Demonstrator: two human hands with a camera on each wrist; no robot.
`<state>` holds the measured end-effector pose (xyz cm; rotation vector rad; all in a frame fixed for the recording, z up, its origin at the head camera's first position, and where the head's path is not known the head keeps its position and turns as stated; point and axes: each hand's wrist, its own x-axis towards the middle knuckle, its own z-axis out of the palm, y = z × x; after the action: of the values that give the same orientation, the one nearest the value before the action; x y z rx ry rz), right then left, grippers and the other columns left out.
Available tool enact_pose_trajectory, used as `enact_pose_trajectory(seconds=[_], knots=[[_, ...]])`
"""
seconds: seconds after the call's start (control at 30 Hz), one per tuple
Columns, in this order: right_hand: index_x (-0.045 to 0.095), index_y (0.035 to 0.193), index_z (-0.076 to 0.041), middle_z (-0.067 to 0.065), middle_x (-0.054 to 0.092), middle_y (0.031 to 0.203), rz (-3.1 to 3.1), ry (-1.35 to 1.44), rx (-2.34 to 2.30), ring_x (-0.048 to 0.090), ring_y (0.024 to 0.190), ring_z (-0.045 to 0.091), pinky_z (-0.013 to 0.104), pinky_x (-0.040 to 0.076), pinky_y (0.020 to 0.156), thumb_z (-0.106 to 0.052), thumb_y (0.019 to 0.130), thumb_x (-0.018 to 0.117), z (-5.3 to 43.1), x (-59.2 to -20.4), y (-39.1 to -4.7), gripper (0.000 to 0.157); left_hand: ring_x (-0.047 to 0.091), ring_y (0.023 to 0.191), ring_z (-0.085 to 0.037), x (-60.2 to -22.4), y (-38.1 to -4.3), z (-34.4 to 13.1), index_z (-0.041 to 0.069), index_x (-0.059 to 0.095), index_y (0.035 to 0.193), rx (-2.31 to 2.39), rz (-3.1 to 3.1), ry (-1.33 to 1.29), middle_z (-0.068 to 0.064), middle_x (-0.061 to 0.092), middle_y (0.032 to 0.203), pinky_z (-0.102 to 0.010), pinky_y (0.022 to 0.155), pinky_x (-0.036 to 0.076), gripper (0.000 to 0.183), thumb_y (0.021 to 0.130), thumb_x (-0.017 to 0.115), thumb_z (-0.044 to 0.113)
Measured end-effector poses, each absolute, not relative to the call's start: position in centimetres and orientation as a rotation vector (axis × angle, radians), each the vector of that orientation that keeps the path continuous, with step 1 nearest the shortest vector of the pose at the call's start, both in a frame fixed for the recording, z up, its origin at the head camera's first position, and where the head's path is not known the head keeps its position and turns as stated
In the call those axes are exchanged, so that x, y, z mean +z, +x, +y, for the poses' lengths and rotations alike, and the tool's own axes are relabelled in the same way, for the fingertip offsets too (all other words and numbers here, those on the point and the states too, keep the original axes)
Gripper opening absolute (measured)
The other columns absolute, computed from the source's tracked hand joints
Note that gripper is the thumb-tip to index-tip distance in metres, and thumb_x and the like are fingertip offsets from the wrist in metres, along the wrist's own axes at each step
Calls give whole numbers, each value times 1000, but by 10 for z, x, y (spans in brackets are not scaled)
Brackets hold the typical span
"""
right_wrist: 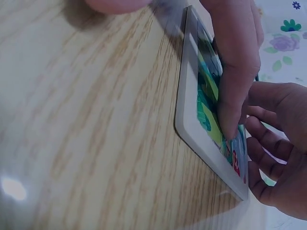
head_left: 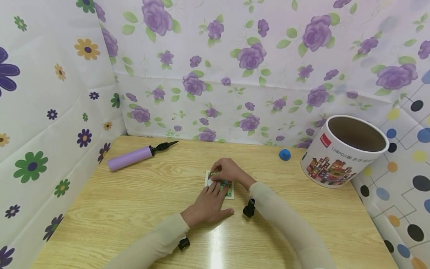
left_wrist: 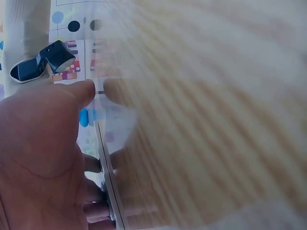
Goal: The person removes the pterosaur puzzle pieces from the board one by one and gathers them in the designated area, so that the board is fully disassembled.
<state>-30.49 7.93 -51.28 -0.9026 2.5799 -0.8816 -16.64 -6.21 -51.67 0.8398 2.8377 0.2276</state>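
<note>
A small rectangular picture board [head_left: 230, 193] with a white rim and a green, colourful picture lies flat on the wooden table. My left hand [head_left: 208, 206] reaches over its near side, fingers spread and fairly straight, fingertips pressing on the picture; the thumb points right, off the board. In the right wrist view, a left finger [right_wrist: 232, 91] lies along the picture surface. My right hand [head_left: 230, 170] is over the board's far part, fingers and thumb bent toward its surface. In the right wrist view, those curled fingers [right_wrist: 268, 148] sit at the board's edge; I cannot tell what they pinch.
A purple hand pump [head_left: 131, 158] with a black nozzle lies at the back left. A small blue toy [head_left: 284, 154] sits near the back edge. A large white bucket [head_left: 339, 157] stands at the right. Flowered cloth [head_left: 215, 78] hangs behind the wooden table [head_left: 161, 179].
</note>
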Motion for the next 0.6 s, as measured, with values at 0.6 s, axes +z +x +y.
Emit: enact_pose_trajectory(seconds=[0.6], knots=[[78,99,-20,-9,73,93,2588,-931,-968,65,83,6,30,55,79,-22,94,76,81,-513,-304,5,21,154,-38,-513,-167,-61,8,23,163,192,2832,825,-25,19,167,-55,118,29,90,100,42,70]])
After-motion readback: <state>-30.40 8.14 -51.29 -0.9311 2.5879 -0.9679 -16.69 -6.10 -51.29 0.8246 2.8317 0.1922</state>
